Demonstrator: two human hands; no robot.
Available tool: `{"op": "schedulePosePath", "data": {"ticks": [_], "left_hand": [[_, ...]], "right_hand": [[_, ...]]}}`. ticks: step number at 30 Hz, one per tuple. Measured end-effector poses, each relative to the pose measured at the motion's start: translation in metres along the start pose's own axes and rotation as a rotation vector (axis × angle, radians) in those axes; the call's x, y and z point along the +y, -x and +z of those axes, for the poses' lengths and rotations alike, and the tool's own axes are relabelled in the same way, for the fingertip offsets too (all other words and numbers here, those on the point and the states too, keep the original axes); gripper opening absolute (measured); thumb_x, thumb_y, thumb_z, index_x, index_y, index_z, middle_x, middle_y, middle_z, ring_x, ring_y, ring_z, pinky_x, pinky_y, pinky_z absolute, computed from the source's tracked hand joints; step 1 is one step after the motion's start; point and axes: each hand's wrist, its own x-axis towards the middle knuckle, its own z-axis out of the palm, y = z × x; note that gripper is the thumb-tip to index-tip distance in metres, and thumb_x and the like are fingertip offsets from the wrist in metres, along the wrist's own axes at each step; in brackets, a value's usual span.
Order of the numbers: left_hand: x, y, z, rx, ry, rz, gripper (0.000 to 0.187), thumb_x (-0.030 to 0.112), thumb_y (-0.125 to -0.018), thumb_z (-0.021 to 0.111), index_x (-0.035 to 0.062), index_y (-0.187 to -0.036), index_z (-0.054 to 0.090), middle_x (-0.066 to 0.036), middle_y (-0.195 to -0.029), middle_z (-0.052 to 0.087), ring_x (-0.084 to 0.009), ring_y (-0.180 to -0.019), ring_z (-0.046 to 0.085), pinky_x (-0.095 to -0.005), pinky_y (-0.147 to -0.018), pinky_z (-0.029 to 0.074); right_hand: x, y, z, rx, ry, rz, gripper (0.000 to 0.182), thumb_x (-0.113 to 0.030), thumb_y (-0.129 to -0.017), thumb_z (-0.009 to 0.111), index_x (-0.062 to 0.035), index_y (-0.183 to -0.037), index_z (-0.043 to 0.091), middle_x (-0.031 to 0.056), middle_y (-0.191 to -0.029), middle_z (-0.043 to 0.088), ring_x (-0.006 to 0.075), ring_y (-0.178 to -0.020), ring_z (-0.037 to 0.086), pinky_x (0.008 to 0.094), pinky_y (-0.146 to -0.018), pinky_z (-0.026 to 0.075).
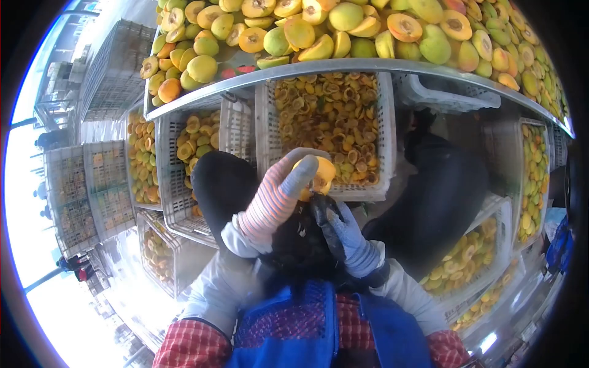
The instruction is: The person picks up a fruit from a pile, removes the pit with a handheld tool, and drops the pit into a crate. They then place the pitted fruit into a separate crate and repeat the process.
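Near the middle of the head view, my left hand, in a striped glove, is closed round a yellow peach. Just below and to the right is my right hand, in a bluish glove with dark fingers. Its fingers are pinched together against the peach's lower edge. Something thin and dark shows between the right fingertips and the fruit, too small and covered to name. Beyond both hands stands a white plastic crate filled with scooped-out yellow peach pieces.
A metal-edged table across the top bears many halved peaches. Fruit-filled crates stand left and right of my legs. Stacked crates rise at far left. Another white crate sits under the table.
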Motion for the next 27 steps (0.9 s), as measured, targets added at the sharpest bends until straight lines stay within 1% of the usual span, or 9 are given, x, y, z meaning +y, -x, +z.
{"op": "schedulePosePath", "data": {"ticks": [3, 7, 8, 12, 16, 21, 23, 26, 27], "left_hand": [[-0.008, -0.006, -0.008, 0.024, -0.129, 0.052, 0.045, 0.043, -0.093, 0.054, 0.0010, -0.108, 0.059, -0.004, -0.089, 0.062, -0.0098, -0.083, 0.057, -0.0231, -0.078, 0.044], [-0.023, -0.005, -0.010, -0.007, -0.214, 0.116, 0.050, 0.048, -0.090, 0.055, 0.0009, -0.107, 0.059, -0.004, -0.087, 0.062, -0.0087, -0.078, 0.056, -0.0214, -0.070, 0.045], [-0.025, -0.004, -0.007, -0.019, -0.094, 0.076, 0.044, 0.046, -0.090, 0.057, 0.0037, -0.104, 0.060, -0.003, -0.083, 0.060, -0.0071, -0.070, 0.051, -0.0212, -0.065, 0.043], [-0.057, -0.001, -0.001, 0.084, 0.364, -0.143, 0.054, 0.055, -0.087, 0.055, 0.0041, -0.104, 0.060, -0.005, -0.084, 0.062, -0.0114, -0.074, 0.055, -0.0253, -0.069, 0.045], [-0.048, 0.008, 0.009, 0.227, 0.705, -0.162, 0.052, 0.056, -0.086, 0.056, 0.0054, -0.098, 0.059, -0.006, -0.084, 0.062, -0.0184, -0.077, 0.059, -0.0286, -0.072, 0.049], [-0.015, 0.040, -0.073, 0.822, 0.124, 0.404, 0.048, 0.048, -0.089, 0.056, 0.0040, -0.107, 0.058, -0.008, -0.093, 0.060, -0.0180, -0.085, 0.059, -0.0314, -0.075, 0.051], [-0.001, 0.052, -0.152, 0.835, -0.517, 0.340, 0.047, 0.044, -0.087, 0.060, 0.0046, -0.112, 0.057, -0.012, -0.100, 0.061, -0.0237, -0.092, 0.061, -0.0340, -0.077, 0.051], [0.037, 0.045, -0.189, 1.000, -1.579, -0.138, 0.048, 0.040, -0.085, 0.063, 0.0068, -0.118, 0.056, -0.014, -0.108, 0.061, -0.0307, -0.097, 0.060, -0.0372, -0.079, 0.050], [0.047, 0.035, -0.191, 0.980, -1.458, -0.038, 0.049, 0.040, -0.083, 0.064, 0.0079, -0.119, 0.055, -0.015, -0.110, 0.060, -0.0322, -0.099, 0.060, -0.0377, -0.081, 0.049]], "right_hand": [[-0.031, 0.000, 0.005, -0.188, -0.237, 0.336, 0.038, -0.038, -0.094, 0.053, -0.0072, -0.114, 0.049, 0.0018, -0.063, 0.049, 0.0083, -0.045, 0.042, 0.0221, -0.040, 0.038], [-0.026, -0.007, 0.004, -0.633, -1.102, 0.749, 0.047, -0.051, -0.093, 0.047, -0.0068, -0.106, 0.051, 0.0001, -0.057, 0.040, 0.0052, -0.038, 0.035, 0.0222, -0.032, 0.032], [-0.030, -0.003, 0.008, -0.597, -1.240, 0.797, 0.048, -0.053, -0.093, 0.043, -0.0056, -0.097, 0.051, 0.0003, -0.056, 0.039, 0.0057, -0.038, 0.036, 0.0222, -0.033, 0.033], [-0.016, -0.003, 0.006, -0.739, -1.256, 0.680, 0.047, -0.051, -0.095, 0.042, -0.0050, -0.095, 0.050, -0.0002, -0.058, 0.041, 0.0055, -0.038, 0.037, 0.0230, -0.034, 0.034], [-0.019, -0.010, -0.001, -0.719, -1.185, 0.582, 0.045, -0.050, -0.095, 0.042, -0.0050, -0.093, 0.050, -0.0011, -0.058, 0.042, 0.0057, -0.039, 0.038, 0.0246, -0.036, 0.036], [-0.008, -0.012, -0.015, -0.405, -1.079, 0.609, 0.047, -0.051, -0.096, 0.038, -0.0071, -0.089, 0.052, -0.0034, -0.057, 0.036, 0.0059, -0.041, 0.034, 0.0230, -0.037, 0.031], [-0.012, -0.018, -0.016, -0.485, -1.035, 0.620, 0.049, -0.053, -0.096, 0.035, -0.0081, -0.091, 0.055, -0.0038, -0.056, 0.034, 0.0059, -0.041, 0.031, 0.0225, -0.038, 0.029], [-0.011, -0.022, -0.013, -0.396, -0.914, 0.605, 0.052, -0.054, -0.097, 0.033, -0.0079, -0.093, 0.058, -0.0041, -0.054, 0.033, 0.0058, -0.038, 0.029, 0.0214, -0.034, 0.026], [-0.009, -0.027, -0.013, -0.408, -0.913, 0.623, 0.052, -0.054, -0.096, 0.033, -0.0078, -0.092, 0.058, -0.0041, -0.053, 0.032, 0.0057, -0.037, 0.027, 0.0213, -0.033, 0.025]]}}
